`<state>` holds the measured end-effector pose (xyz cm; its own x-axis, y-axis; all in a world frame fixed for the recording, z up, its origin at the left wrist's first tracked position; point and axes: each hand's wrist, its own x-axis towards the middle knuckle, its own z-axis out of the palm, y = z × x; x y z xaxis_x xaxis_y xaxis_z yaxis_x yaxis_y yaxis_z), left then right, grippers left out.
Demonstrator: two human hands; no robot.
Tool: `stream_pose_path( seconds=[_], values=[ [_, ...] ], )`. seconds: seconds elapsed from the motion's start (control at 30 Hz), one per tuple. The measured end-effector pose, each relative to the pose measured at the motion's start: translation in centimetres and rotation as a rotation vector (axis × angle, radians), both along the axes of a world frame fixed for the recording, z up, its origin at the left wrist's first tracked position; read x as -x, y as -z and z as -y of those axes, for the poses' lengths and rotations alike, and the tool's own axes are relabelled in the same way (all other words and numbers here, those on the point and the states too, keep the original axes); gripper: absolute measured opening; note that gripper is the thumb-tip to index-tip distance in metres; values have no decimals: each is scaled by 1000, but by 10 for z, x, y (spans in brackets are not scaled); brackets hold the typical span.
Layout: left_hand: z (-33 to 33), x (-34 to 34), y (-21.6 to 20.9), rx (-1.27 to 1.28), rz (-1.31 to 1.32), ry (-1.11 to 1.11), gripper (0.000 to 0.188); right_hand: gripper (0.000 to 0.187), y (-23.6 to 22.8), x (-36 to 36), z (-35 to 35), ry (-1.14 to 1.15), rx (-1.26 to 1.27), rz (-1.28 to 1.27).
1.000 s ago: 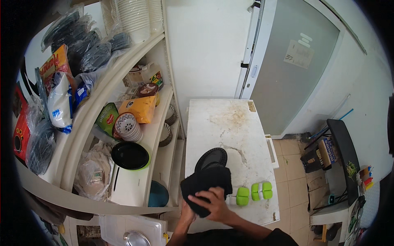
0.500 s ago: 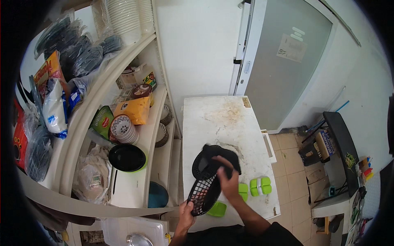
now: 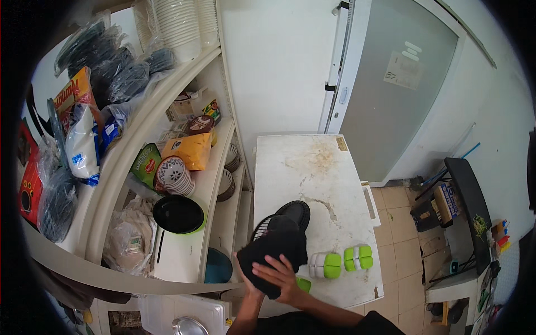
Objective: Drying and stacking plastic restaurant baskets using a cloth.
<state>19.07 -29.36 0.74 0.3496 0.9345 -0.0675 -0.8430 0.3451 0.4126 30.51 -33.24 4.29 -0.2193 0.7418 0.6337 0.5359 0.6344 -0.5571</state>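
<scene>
My left hand (image 3: 249, 278) grips the near left side of a black oval basket (image 3: 263, 225); its open grid shows only along the far left edge. A dark black cloth (image 3: 276, 251) covers most of that basket. My right hand (image 3: 283, 277) presses the cloth from the near side, fingers bent over it. Beyond the cloth, a rounded black end with a dotted rim (image 3: 298, 213) shows low over the table; I cannot tell whether it belongs to the same basket.
On the white worn table (image 3: 301, 167) stand lime-green and white small boxes (image 3: 325, 265), with another pair (image 3: 358, 257) further right. A shelf at left holds patterned bowls (image 3: 174, 173), a black oval dish (image 3: 178, 214) and bagged goods. A black side table (image 3: 469, 201) is at right.
The basket's grid, plainly seen before, is now mostly covered by the black cloth. My right hand has come down and left, close beside my left hand.
</scene>
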Motion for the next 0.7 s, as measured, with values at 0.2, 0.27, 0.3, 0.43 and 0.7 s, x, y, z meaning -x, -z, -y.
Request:
stream_pose_path(
  seconds=[0.2,0.27,0.3,0.43,0.7],
  values=[
    [28,-5,-17,-320,-859,-121,54,48,-19,-31,-76,225,487,-1064],
    [27,-8,-26,-388,-870,-236,51,48,-19,-25,-56,157,277,-680],
    [25,-10,-26,-386,-868,-240,51,48,-25,-21,-41,91,70,-299],
    [20,-17,-20,-60,-358,-260,55,51,-24,-14,-16,-16,-134,66],
    [7,-9,-36,140,56,-301,52,45,9,-68,-61,439,456,-1601]
  ],
)
